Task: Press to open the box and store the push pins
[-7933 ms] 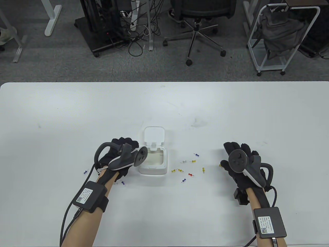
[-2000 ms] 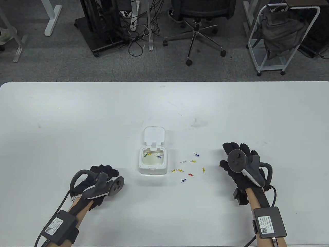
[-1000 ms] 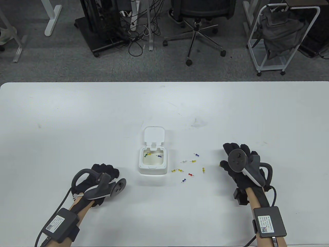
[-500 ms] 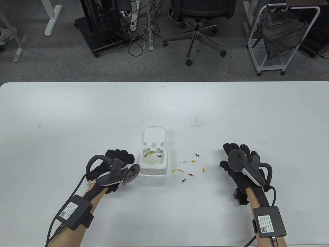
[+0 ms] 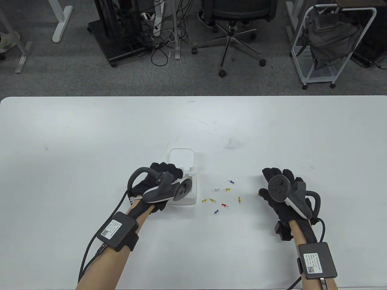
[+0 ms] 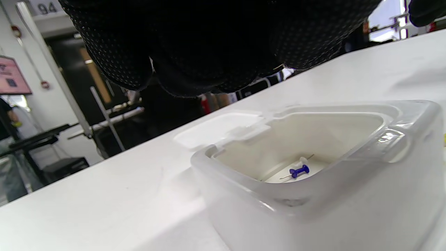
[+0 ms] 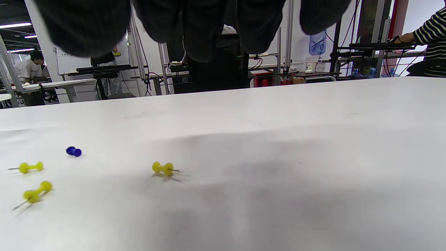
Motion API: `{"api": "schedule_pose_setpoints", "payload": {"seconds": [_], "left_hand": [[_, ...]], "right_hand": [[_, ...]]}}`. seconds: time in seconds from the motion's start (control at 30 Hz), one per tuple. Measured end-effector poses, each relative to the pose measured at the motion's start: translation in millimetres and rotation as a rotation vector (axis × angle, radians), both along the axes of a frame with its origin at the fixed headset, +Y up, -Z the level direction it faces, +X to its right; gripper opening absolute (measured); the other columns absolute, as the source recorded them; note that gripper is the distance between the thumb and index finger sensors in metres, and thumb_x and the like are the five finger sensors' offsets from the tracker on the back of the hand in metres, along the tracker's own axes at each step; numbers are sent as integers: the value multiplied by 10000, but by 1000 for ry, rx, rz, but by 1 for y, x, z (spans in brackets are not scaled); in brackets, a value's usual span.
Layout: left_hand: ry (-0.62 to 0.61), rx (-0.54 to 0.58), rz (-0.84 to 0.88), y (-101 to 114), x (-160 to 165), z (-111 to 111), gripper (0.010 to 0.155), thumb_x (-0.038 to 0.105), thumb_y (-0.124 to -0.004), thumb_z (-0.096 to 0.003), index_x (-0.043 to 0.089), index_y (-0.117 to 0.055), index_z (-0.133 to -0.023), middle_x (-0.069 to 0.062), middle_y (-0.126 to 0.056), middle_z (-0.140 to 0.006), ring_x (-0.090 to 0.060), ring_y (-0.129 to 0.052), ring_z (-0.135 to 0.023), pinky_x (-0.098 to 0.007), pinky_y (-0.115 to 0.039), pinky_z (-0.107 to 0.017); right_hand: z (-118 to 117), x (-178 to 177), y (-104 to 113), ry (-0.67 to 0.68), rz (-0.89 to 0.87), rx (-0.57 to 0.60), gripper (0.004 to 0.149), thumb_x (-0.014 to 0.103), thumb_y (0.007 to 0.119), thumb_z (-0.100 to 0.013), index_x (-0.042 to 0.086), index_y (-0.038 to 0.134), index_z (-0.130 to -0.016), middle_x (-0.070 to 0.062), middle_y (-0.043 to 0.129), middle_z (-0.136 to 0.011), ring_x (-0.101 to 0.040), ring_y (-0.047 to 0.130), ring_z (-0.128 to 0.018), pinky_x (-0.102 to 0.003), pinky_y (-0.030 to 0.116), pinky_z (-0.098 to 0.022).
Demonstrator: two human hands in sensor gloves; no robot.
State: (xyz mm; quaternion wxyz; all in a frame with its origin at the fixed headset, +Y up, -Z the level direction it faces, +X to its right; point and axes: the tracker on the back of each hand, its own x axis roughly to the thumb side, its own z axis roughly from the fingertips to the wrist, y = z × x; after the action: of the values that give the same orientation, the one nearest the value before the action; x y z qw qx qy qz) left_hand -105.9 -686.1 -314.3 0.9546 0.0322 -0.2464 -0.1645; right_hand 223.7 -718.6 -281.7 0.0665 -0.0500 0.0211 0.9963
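Observation:
The small white box (image 5: pixel 193 198) stands open near the table's middle, its lid (image 5: pixel 181 157) folded back. My left hand (image 5: pixel 172 172) hovers over the box opening with its fingers (image 6: pixel 195 52) bunched together; a thin pale point pokes out from the fingertips, like a pin's needle. Inside the box (image 6: pixel 383 139) lie a blue push pin (image 6: pixel 299 170) and a pale one. Several loose push pins, such as a blue one (image 5: pixel 231 182) and a red one (image 5: pixel 224 205), lie right of the box. My right hand (image 5: pixel 273 181) rests flat on the table, right of them.
A yellow pin (image 5: pixel 259 194) lies at my right thumb. In the right wrist view a yellow pin (image 7: pixel 163 168), a blue one (image 7: pixel 74 151) and two more yellow ones (image 7: pixel 29 167) lie ahead. A swivel chair (image 5: pixel 232 18) and a cart (image 5: pixel 329 45) stand beyond the table.
My left hand has moved from the table's lower left up and to the right, and now covers the box opening. My right hand has not moved.

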Motion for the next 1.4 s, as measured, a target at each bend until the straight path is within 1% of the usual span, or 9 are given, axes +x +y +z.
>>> {"api": "schedule_pose_setpoints", "payload": {"seconds": [0.2, 0.27, 0.4, 0.47, 0.7, 0.9, 1.13, 1.3, 1.4], "left_hand": [[3, 0, -50, -6, 7, -7, 411, 471, -738, -487, 348, -779, -877, 106, -902, -883, -142, -974, -692, -470, -810, -718], [12, -23, -37, -7, 8, -8, 413, 467, -746, -487, 346, -782, -880, 104, -903, -886, -146, -975, -696, -473, -808, -718], [13, -42, -68, -8, 8, -8, 481, 481, -749, -486, 329, -770, -942, 84, -886, -946, -159, -971, -748, -474, -802, -724], [11, -28, -72, -7, 6, -7, 485, 486, -747, -485, 332, -767, -944, 85, -884, -948, -157, -969, -751, -473, -802, -724], [11, 5, -46, 3, -10, 0, 493, 491, -743, -486, 328, -765, -950, 83, -881, -953, -159, -969, -754, -472, -803, -722], [17, 29, -33, 6, -38, 16, 491, 491, -742, -487, 327, -766, -949, 78, -879, -954, -161, -969, -754, -475, -802, -721], [18, 9, -75, -9, -68, 34, 491, 492, -743, -485, 332, -766, -949, 82, -880, -956, -160, -972, -758, -474, -804, -721], [2, -45, -88, -29, -84, 50, 492, 491, -751, -482, 349, -760, -953, 84, -876, -970, -159, -976, -772, -474, -805, -722], [-8, -38, -111, -40, -92, 57, 490, 487, -760, -479, 360, -755, -952, 94, -872, -972, -146, -974, -779, -466, -810, -721]], "right_hand": [[0, 1, 0, -2, 0, -1, 687, 523, 706, -405, 348, 489, -1032, 26, 582, -1183, -399, 530, -1109, -679, 447, -771], [0, 2, 0, -5, -2, 2, 686, 522, 707, -405, 348, 488, -1032, 28, 581, -1184, -399, 526, -1111, -679, 446, -771], [0, 1, 0, -2, 8, 6, 687, 523, 707, -404, 349, 488, -1032, 26, 582, -1183, -397, 530, -1110, -679, 447, -770], [0, 1, 0, -3, 4, 7, 688, 522, 707, -404, 348, 488, -1032, 25, 580, -1184, -399, 530, -1109, -679, 447, -770], [0, 2, 0, -4, 4, 9, 686, 523, 707, -404, 349, 489, -1031, 27, 581, -1183, -397, 529, -1111, -678, 448, -771], [0, 1, 0, -2, 6, 8, 687, 522, 707, -404, 348, 489, -1032, 24, 581, -1184, -398, 530, -1110, -680, 446, -770], [0, 3, 0, -9, 1, 5, 686, 522, 707, -405, 348, 488, -1032, 26, 580, -1184, -398, 529, -1110, -679, 447, -771], [0, 2, 0, -6, 5, 9, 687, 522, 708, -404, 349, 487, -1032, 24, 580, -1184, -398, 530, -1109, -678, 448, -770], [0, 3, 0, -8, 5, 6, 687, 522, 708, -404, 348, 488, -1031, 28, 580, -1183, -399, 530, -1109, -679, 448, -770]]}}
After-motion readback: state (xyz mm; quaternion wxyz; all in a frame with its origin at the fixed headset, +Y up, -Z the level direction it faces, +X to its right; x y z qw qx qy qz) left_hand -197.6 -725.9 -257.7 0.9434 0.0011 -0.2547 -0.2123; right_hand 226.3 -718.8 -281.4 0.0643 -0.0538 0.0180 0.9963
